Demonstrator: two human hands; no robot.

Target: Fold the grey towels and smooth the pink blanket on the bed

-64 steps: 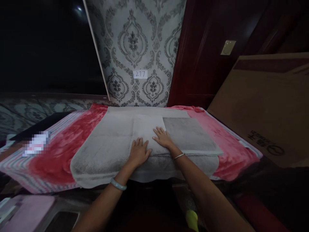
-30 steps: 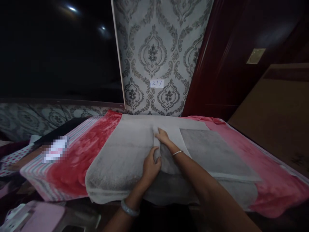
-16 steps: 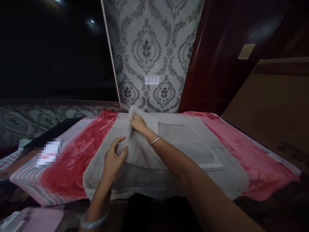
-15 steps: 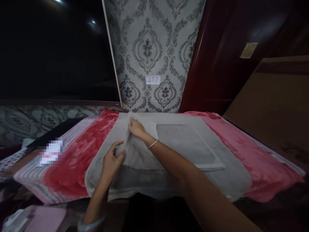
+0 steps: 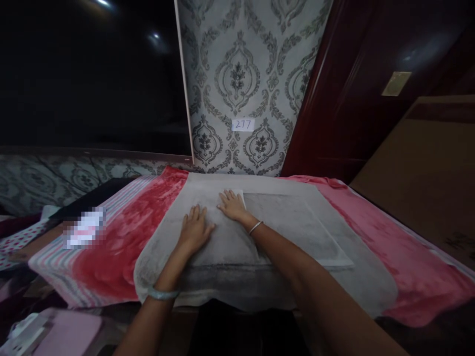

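My left hand (image 5: 193, 230) lies flat, fingers spread, on the left part of a grey cloth (image 5: 226, 242). My right hand (image 5: 233, 204) also rests palm down with its fingers apart, farther back near the cloth's folded-over edge. The cloth has light edges, and its right part (image 5: 285, 222) reaches out beyond the fold. Exactly what kind of item it is, I cannot tell. Beneath it spreads a larger grey fleece mat (image 5: 363, 282) with rounded corners. Neither hand grips anything.
A red blanket (image 5: 122, 247) with a striped border lies under the mat and shows pink on the right. Behind are a patterned wall (image 5: 237, 74) with a "277" label (image 5: 243, 124) and a dark screen (image 5: 92, 79). A brown board (image 5: 426, 173) leans at right.
My right hand has let go of the cloth's raised edge, and both hands now press flat on it. The flap that was lifted and creased now lies smoother. The view has shifted slightly.
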